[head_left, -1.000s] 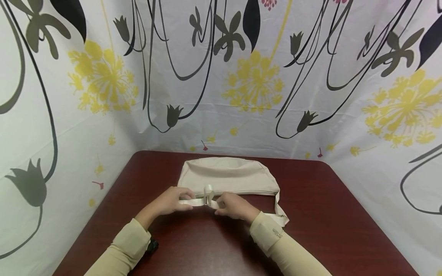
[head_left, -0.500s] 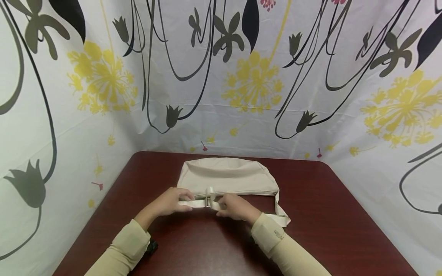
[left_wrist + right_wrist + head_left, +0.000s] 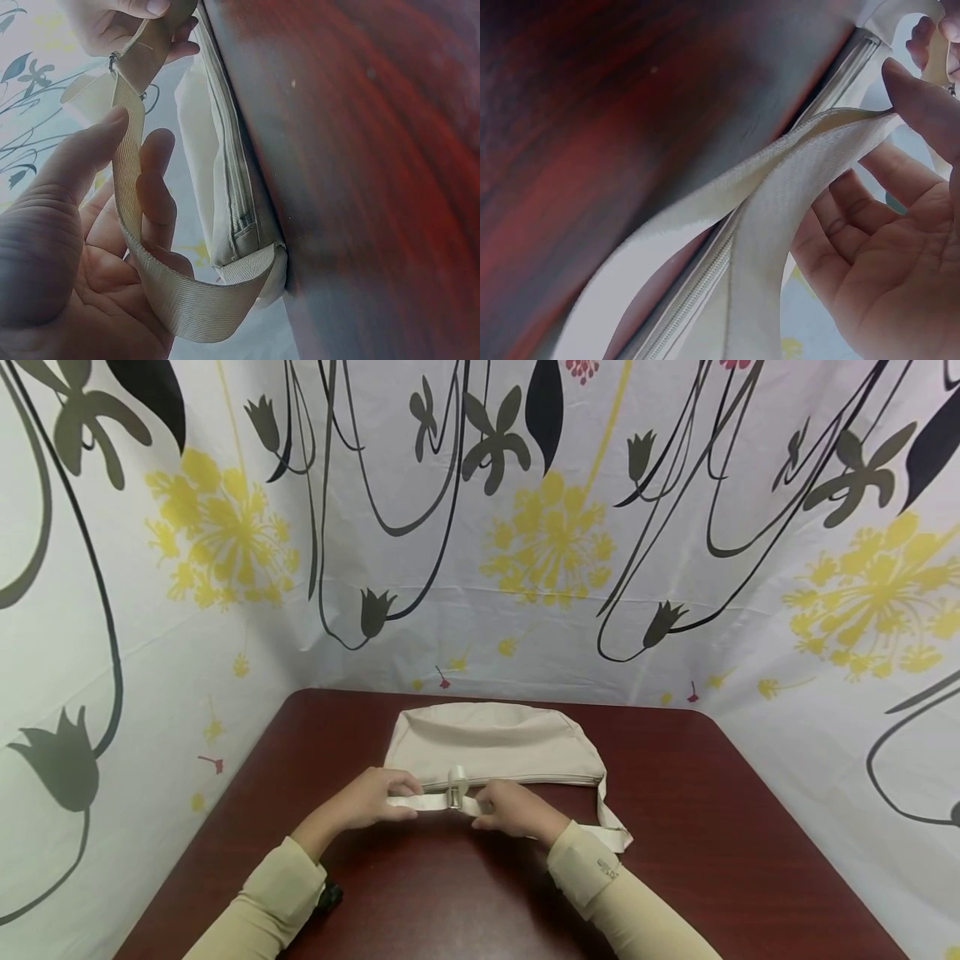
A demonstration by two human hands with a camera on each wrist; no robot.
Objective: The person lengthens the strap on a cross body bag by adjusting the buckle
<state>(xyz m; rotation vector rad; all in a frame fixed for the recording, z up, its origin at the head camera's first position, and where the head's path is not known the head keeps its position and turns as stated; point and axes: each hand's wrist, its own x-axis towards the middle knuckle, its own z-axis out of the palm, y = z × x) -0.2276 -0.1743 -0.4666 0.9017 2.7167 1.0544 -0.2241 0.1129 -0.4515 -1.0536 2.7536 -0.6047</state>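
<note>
A cream fabric shoulder bag (image 3: 495, 742) lies on the table, its zipper (image 3: 686, 304) along the near edge. In front of it the strap (image 3: 202, 306) is lifted, with a metal slider buckle (image 3: 454, 797) and a small upright loop of webbing (image 3: 457, 774) between the hands. My left hand (image 3: 372, 799) pinches the strap left of the buckle, thumb on one side and fingers on the other. Right of the buckle, my right hand (image 3: 516, 810) pinches doubled webbing between thumb and fingers, as the right wrist view shows. The right hand's fingertips are partly hidden in the head view.
The dark red table (image 3: 690, 810) has rounded far corners. Patterned white cloth (image 3: 450, 635) hangs close behind it and along both sides. A small black object (image 3: 328, 896) shows beside the left sleeve. More strap (image 3: 611, 837) trails at the bag's right end.
The buckle and my right hand have shifted slightly to the right, drawing the strap a little. My left hand has barely moved, and both hands keep their hold.
</note>
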